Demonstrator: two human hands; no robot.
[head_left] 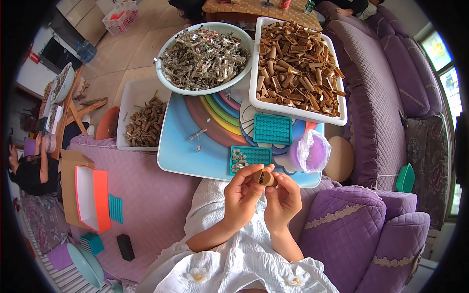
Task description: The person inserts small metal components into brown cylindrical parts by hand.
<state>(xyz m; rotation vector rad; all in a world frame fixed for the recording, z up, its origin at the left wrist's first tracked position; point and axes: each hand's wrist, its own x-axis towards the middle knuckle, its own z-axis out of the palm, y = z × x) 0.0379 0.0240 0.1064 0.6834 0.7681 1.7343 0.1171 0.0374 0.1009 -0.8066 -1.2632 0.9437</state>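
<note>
Over the near edge of a blue, rainbow-printed tabletop (178, 154), the left hand (242, 193) and right hand (284, 197) pinch a short brown cylindrical casing (264, 177) between nearly closed fingertips, apparently to steady both ends. A teal rectangular ridged tray (262, 155) sits just beyond; a white rectangular plastic bin (289, 111) of casings stands farther back, seemingly for easy reach.

The person, left hand (240, 196) and right hand (283, 202) bare, wears a loose white garment of crinkled cloth (249, 244) with a wavy-edged white flap (244, 271), one yellow-centred white petalled flower (198, 275) on the flap's left and a matching flower (295, 280) on its right.
</note>
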